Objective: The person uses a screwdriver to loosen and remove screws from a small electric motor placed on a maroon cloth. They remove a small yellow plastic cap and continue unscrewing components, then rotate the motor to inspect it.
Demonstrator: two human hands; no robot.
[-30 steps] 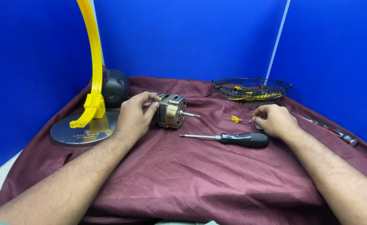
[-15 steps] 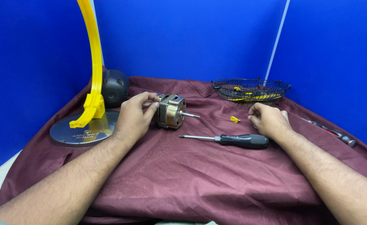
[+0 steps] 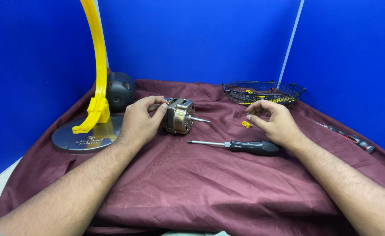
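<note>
A small metal electric motor (image 3: 181, 116) with a thin shaft pointing right lies on the maroon cloth (image 3: 210, 183). My left hand (image 3: 140, 122) grips its left end. My right hand (image 3: 273, 120) hovers with curled, parted fingers beside a small yellow plastic piece (image 3: 246, 124) on the cloth; the thumb tip is right next to it, and I cannot tell whether it touches. A black-handled screwdriver (image 3: 245, 146) lies just below that hand, tip pointing left.
A round metal base (image 3: 85, 140) with a tall curved yellow arm (image 3: 98, 65) stands at the left, a black rounded housing (image 3: 120, 91) behind it. A black wire basket (image 3: 264, 91) sits at the back right. A red-handled tool (image 3: 352, 139) lies at the far right. Blue walls surround.
My right hand has moved left and lifted a little, from beside the screwdriver handle towards the yellow piece. The left hand and the motor have stayed put.
</note>
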